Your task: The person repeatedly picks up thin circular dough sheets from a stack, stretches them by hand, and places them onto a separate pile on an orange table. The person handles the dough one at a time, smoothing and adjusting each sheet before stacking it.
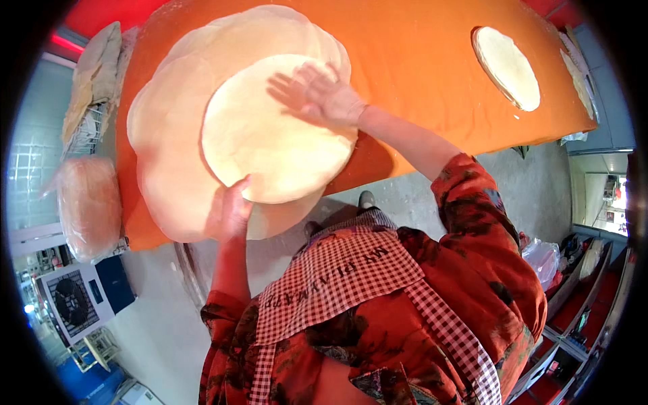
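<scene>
A thick round of flat dough (pixel 273 136) lies on several larger, thin, overlapping dough sheets (pixel 172 116) spread over an orange cloth (pixel 410 55). My left hand (pixel 235 207) grips the near edge of the thick round, its thumb on top and the fingers hidden underneath. Over the upper right part of the same round is my right hand (pixel 324 96), blurred, fingers spread and holding nothing; whether it touches the dough I cannot tell. Farther right on the cloth lies a smaller stack of round dough sheets (pixel 508 68).
At the cloth's left side are a clear plastic bag with pale contents (pixel 90 207) and folded dry sheets (pixel 96 71) by a wire rack. More sheets lie at the far right edge (pixel 577 81). A shelf unit (pixel 572 329) stands at the lower right.
</scene>
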{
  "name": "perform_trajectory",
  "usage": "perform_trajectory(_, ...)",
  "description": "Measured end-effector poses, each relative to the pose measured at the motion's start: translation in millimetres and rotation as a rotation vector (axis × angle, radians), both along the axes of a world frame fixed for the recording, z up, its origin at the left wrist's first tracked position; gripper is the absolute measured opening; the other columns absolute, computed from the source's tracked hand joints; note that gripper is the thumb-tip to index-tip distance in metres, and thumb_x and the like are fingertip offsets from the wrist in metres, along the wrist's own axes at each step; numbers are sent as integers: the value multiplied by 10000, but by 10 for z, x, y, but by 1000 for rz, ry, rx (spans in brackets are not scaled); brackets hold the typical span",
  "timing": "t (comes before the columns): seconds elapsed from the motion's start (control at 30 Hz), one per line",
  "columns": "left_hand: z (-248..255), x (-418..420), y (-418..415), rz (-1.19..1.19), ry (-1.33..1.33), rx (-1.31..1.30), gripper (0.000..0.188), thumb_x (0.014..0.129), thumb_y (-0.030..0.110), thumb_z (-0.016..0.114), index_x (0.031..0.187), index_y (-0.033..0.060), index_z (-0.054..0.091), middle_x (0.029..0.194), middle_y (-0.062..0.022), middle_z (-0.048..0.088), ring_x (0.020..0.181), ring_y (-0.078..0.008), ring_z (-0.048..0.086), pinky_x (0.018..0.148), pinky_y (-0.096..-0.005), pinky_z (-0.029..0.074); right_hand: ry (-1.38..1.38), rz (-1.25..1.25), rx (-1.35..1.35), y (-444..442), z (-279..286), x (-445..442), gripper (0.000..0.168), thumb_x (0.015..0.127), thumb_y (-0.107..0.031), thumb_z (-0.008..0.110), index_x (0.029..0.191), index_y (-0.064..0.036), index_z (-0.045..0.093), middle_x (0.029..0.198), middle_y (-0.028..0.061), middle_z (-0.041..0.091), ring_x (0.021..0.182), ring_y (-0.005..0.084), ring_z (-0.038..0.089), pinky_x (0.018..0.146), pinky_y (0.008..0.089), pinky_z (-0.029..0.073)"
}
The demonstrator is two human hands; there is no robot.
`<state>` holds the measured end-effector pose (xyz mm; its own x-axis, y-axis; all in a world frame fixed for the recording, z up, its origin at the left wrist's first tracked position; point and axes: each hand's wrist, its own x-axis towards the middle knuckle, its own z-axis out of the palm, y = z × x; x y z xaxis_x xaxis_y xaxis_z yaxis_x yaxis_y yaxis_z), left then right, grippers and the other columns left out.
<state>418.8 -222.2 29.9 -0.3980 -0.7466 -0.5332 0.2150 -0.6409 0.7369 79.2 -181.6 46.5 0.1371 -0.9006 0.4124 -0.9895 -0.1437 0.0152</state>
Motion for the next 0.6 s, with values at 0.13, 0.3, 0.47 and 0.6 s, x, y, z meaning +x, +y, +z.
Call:
perform_trajectory(0.13,127,-100,65,40,-93,11,488,825,28,586,1293,24,448,1182,-141,574,1073,-311,572,899,-467,482,29,32,236,-22,-244,-294,617,948,-545,309,1474,-238,206,1541,45,168,1417,260,158,1123,562,99)
perform_trajectory(0.3,6,27,-42,61,-206,73,334,823,78,621,1139,-6,557,1049,-125,623,966,-268,603,847,-421,495,-7,40,135,-41,222,-230,662,933,-531,368,1485,-218,181,1551,51,141,1415,276,169,1127,533,96)
perform_trajectory(0.47,-95,139,-87,20,-166,134,252,828,78,623,1051,-37,595,1009,-128,636,935,-253,615,833,-392,505,-103,274,173,266,-248,-137,712,895,-578,410,1477,-214,223,1544,54,173,1417,250,176,1120,534,125)
perform_trajectory(0.6,-104,96,-68,4,-152,43,397,834,82,609,1179,-88,514,1128,-153,603,1004,-293,603,890,-417,492,119,42,221,259,-263,-577,678,906,-609,342,1470,-245,244,1536,30,202,1417,256,158,1095,558,144)
